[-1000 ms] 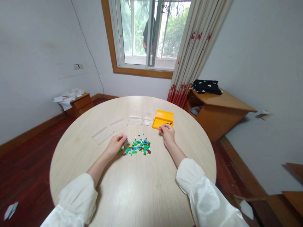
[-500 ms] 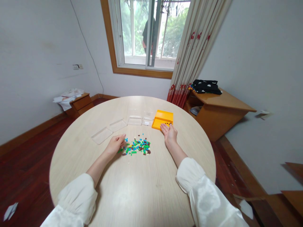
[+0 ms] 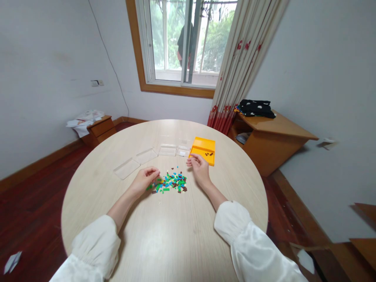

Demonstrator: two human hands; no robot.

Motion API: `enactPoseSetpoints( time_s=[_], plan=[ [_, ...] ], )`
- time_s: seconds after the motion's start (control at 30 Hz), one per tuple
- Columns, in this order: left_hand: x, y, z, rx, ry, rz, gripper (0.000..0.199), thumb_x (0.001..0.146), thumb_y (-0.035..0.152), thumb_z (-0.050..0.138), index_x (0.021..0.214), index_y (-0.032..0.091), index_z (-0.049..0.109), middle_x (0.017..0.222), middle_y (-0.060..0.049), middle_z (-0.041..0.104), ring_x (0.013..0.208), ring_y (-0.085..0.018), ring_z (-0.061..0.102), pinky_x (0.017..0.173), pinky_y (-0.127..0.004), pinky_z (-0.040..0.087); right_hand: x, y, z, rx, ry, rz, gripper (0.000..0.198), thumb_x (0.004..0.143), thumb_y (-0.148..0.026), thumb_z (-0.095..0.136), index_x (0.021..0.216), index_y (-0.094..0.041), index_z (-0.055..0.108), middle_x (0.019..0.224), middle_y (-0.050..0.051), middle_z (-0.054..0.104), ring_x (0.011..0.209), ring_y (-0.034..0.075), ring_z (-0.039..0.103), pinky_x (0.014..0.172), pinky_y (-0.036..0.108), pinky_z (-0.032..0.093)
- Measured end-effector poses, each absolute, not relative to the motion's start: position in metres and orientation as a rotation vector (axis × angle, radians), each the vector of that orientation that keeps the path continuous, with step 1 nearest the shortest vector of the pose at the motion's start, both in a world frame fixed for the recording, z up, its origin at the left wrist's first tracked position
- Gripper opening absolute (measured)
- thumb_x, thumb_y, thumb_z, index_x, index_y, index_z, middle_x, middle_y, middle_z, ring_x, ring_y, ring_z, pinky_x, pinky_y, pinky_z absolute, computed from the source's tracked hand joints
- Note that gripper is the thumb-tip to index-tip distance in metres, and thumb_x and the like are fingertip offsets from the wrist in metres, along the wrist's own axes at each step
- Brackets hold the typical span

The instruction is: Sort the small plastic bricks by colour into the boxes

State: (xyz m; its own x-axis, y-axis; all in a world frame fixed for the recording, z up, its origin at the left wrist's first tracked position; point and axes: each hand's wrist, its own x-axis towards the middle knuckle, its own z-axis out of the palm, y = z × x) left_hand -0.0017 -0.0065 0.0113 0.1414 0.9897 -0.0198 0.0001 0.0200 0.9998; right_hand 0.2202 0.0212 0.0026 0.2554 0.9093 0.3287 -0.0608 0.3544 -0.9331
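Note:
A loose pile of small building bricks (image 3: 173,182) in green, blue, brown, cream and yellow lies on the round table. At its left edge is my left hand (image 3: 144,178), thumb and fingertips pinched together; anything between them is too small to make out. My right hand (image 3: 200,168) hovers between the pile and the yellow box (image 3: 205,141), palm turned inward, its fingers loosely bent and apart with nothing visible in them. Inside the opened box, a few small dark brown bricks (image 3: 209,154) rest at the right of the front half.
Clear plastic trays (image 3: 127,168) stand in an arc behind the pile, up to the yellow box. The pale wooden table (image 3: 173,235) is round. A wooden cabinet (image 3: 264,137) with folded black cloth (image 3: 255,108) stands to the right, near a curtain (image 3: 235,66).
My right hand has left the yellow box and moved left and nearer to the pile, uncovering the brown bricks in the box. My left hand has shifted slightly right, over the pile's edge.

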Motion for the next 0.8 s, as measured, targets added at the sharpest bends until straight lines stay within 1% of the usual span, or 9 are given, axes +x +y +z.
enactPoseSetpoints(
  time_s=[0.1,0.17,0.23,0.3,0.37,0.53,0.67,0.8],
  plan=[
    [-0.001,-0.009,0.014,1.225,1.116,1.038,0.044,0.053,0.046,0.076,0.077,0.012,0.063,0.062,-0.003,0.064,0.054,-0.014,0.057,0.050,-0.024,0.041,0.201,0.000,0.007,-0.952,-1.553,0.616,0.016,0.079,-0.023,0.053,0.089,-0.016,0.063,0.081,0.005,0.066,0.069,0.013,0.062,0.067,0.028,0.051],
    [-0.002,-0.009,0.014,1.199,1.095,1.019,0.045,0.052,0.045,0.077,0.081,0.012,0.066,0.070,-0.007,0.068,0.063,-0.018,0.062,0.057,-0.028,0.046,0.192,-0.013,0.010,-0.894,-1.773,0.473,0.016,0.081,-0.020,0.051,0.088,-0.017,0.064,0.082,0.006,0.067,0.074,0.014,0.062,0.071,0.029,0.050],
    [-0.002,-0.008,0.012,1.204,1.068,1.009,0.044,0.052,0.042,0.078,0.082,0.012,0.068,0.075,-0.009,0.070,0.066,-0.018,0.063,0.062,-0.030,0.047,0.185,-0.021,0.012,-0.827,-1.898,0.404,0.017,0.083,-0.019,0.050,0.091,-0.017,0.064,0.083,0.006,0.067,0.078,0.015,0.061,0.074,0.029,0.049],
    [-0.003,-0.006,0.010,1.249,1.039,0.992,0.043,0.054,0.041,0.077,0.083,0.011,0.069,0.076,-0.009,0.070,0.064,-0.016,0.061,0.061,-0.028,0.046,0.181,-0.025,0.014,-0.772,-1.955,0.385,0.017,0.084,-0.019,0.050,0.094,-0.018,0.064,0.085,0.007,0.067,0.081,0.015,0.061,0.077,0.029,0.048],
    [-0.003,-0.006,0.008,1.299,1.012,0.970,0.042,0.058,0.042,0.075,0.086,0.011,0.069,0.073,-0.008,0.069,0.059,-0.013,0.057,0.057,-0.025,0.044,0.179,-0.025,0.014,-0.743,-1.983,0.379,0.017,0.084,-0.019,0.051,0.096,-0.018,0.064,0.087,0.007,0.067,0.084,0.016,0.061,0.079,0.029,0.048],
    [-0.003,-0.009,0.008,1.353,0.922,0.894,0.045,0.063,0.040,0.072,0.097,0.012,0.064,0.064,-0.002,0.064,0.054,-0.010,0.052,0.052,-0.021,0.039,0.177,-0.022,0.008,-0.751,-2.028,0.379,0.018,0.084,-0.020,0.054,0.097,-0.018,0.065,0.090,0.008,0.066,0.085,0.016,0.059,0.078,0.030,0.048],
    [-0.001,-0.011,0.010,1.434,0.899,0.846,0.048,0.067,0.037,0.070,0.105,0.011,0.059,0.056,0.001,0.057,0.051,-0.010,0.050,0.050,-0.021,0.035,0.176,-0.022,0.006,-0.758,-2.087,0.384,0.014,0.085,-0.020,0.054,0.091,-0.020,0.067,0.086,0.006,0.065,0.085,0.016,0.057,0.077,0.030,0.047],
    [0.000,-0.012,0.013,1.470,0.896,0.824,0.047,0.068,0.039,0.068,0.103,0.010,0.058,0.054,0.002,0.055,0.050,-0.009,0.048,0.049,-0.021,0.033,0.176,-0.022,0.007,-0.753,-2.096,0.391,0.011,0.084,-0.020,0.055,0.086,-0.019,0.065,0.083,0.005,0.065,0.084,0.016,0.057,0.078,0.029,0.046]
  ],
)
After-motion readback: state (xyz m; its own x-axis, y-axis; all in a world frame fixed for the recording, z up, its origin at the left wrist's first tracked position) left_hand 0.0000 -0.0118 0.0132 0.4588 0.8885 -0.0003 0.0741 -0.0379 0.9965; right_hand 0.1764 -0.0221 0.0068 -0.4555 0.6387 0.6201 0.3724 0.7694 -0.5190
